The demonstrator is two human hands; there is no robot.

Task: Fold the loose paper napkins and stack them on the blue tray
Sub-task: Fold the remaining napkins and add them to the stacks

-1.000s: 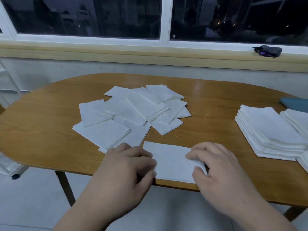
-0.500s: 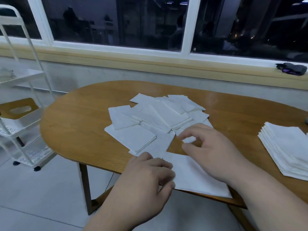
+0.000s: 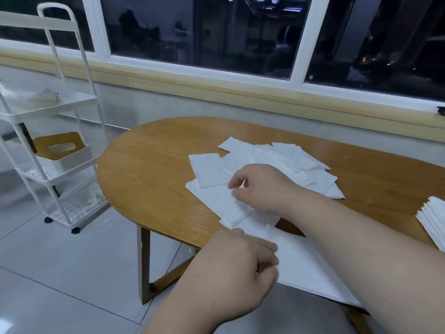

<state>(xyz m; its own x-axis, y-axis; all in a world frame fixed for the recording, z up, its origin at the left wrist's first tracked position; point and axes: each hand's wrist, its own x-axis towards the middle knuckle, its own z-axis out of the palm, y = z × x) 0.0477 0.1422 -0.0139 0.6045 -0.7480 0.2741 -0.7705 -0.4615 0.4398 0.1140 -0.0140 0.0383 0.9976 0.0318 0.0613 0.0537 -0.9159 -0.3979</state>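
1. Head view, the step in hand: my left hand [image 3: 231, 268] has its fingers curled over the left end of the near napkin [image 3: 310, 268], fingers above and thumb seemingly below, so I read it as a pinch. That napkin lies along the near edge of the table [image 3: 149, 179] and juts past it toward me. My right hand [image 3: 260, 189] is out over the loose napkins [image 3: 284, 162] in the middle of the table. Its forefinger and thumb curl at the edge of one sheet, but I cannot tell whether they grip it.
2. Head view, doing it well: I judge these sheets thin and clingy, so I would take one corner only and peel it low, so that no neighbours come along. The overhanging napkin needs the left hand's hold, or it may slip off the edge.
3. Head view, what I cannot see: the blue tray is out of frame. The folded stack [image 3: 433, 222] is cut by the right edge. My right forearm covers part of both the near napkin and the pile. In the dim light the white layers merge, so I cannot count them.
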